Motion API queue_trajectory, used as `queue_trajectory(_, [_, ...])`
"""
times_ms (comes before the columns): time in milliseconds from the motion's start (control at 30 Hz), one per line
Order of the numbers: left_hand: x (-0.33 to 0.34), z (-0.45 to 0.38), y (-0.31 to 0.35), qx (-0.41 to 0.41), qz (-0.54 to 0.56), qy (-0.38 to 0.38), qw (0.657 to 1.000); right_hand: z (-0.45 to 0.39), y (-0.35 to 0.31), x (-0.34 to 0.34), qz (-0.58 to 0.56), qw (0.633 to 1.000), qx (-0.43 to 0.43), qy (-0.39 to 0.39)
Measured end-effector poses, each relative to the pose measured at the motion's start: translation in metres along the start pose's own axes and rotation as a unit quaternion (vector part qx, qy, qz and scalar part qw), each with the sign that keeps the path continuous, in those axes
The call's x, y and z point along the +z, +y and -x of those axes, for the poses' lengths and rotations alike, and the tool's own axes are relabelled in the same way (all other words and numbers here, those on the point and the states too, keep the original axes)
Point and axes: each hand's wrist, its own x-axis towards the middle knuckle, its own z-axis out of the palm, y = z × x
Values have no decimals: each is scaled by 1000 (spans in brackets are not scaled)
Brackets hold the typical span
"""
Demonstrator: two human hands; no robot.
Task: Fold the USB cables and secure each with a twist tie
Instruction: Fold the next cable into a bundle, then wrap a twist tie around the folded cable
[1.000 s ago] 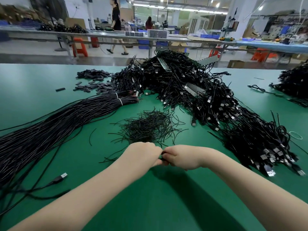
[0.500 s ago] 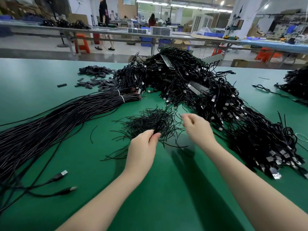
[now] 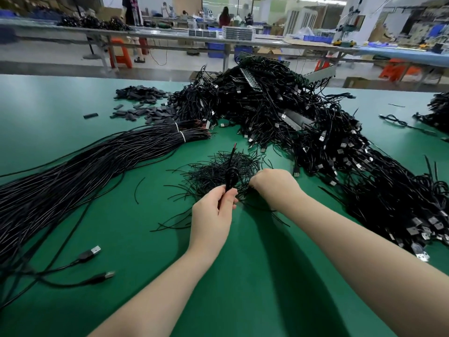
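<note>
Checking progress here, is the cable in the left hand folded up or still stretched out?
Folded. The left hand pinches the cable as a short doubled bundle standing up above the twist tie pile.

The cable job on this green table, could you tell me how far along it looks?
Done: a large heap of cables lies at right. In hand: the left hand grips a folded cable while the right hand reaches into the twist ties. Left: a long straight bundle.

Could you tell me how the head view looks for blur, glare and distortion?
Head view: the wide lens bows the green table edge; soft ceiling glare on its far left; background benches are blurred; both forearms cast soft shadows; left hand and twist ties are fairly sharp.
</note>
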Motion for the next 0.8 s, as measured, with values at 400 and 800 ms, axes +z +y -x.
queue_trajectory(400, [-1, 2, 3, -2, 9, 9, 1000, 65, 9, -38, -372, 911, 38, 174])
queue_trajectory(800, [2, 6, 8, -16, -1, -43, 999, 77, -17, -37, -420, 862, -7, 284])
